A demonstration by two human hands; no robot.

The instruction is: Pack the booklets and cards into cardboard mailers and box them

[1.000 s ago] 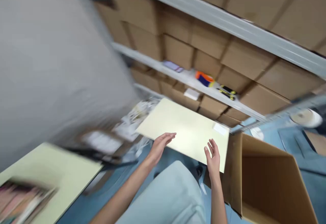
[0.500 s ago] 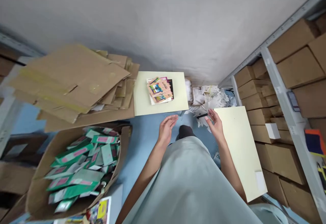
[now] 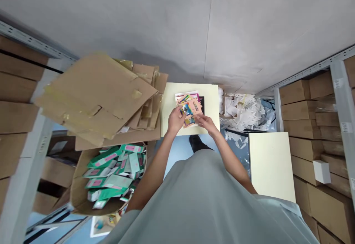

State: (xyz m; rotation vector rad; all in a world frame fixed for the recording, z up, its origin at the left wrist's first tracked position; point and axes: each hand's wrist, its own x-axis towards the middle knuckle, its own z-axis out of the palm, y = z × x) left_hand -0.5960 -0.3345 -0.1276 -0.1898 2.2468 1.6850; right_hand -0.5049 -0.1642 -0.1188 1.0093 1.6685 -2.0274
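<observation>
A small pile of flat printed cards lies on a cream tabletop [image 3: 169, 92] by the wall. Uppermost is a peach-coloured printed card [image 3: 196, 106] with a blue picture. My left hand [image 3: 175, 120] grips this card's left edge, thumb on top. At its lower right edge, the fingers of my right hand [image 3: 206, 122] are closed on it. Beneath the peach card are more colourful cards, a white and magenta one [image 3: 179, 96], and a black flat item [image 3: 202, 102] sticking out to the right. My fingers hide part of the pile.
Flattened cardboard [image 3: 102, 92] is stacked left of the tabletop, above a carton [image 3: 76, 196] full of green and pink boxes [image 3: 116, 181]. Paper scraps [image 3: 245, 111] heap on the right. A second cream tabletop [image 3: 271, 162] stands before shelves of brown boxes [image 3: 299, 127].
Both hands have moved forward from in front of my body to the pile and taken hold of the peach card. I have stepped closer, and the view has shifted.
</observation>
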